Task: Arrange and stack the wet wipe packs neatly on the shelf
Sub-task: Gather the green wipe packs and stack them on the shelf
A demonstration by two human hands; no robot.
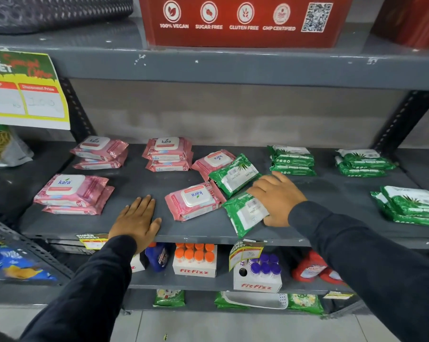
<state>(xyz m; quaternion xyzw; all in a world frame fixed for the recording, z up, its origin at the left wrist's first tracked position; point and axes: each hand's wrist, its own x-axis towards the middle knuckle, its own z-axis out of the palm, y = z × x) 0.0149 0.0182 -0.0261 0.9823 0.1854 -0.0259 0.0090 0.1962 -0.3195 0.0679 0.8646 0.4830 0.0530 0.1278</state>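
Pink wet wipe packs lie on the grey shelf (124, 186): a stack at front left (72, 191), two stacks at the back (102, 151) (167, 154), and two loose turned packs in the middle (196, 199) (214, 161). Green packs sit in stacks at right (292, 159) (361, 161) (410, 203). Two loose green packs lie askew (234, 176) (245, 213). My right hand (276, 196) holds the nearer loose green pack, fingers over its top, thumb under its front edge. My left hand (137, 218) rests flat on the bare shelf front, holding nothing.
A red box (245, 21) stands on the shelf above. A yellow price sign (26, 92) hangs at upper left. Below are boxes of small bottles (196, 260) (260, 272) and red pouches (312, 267). Metal uprights (400, 119) frame the bay.
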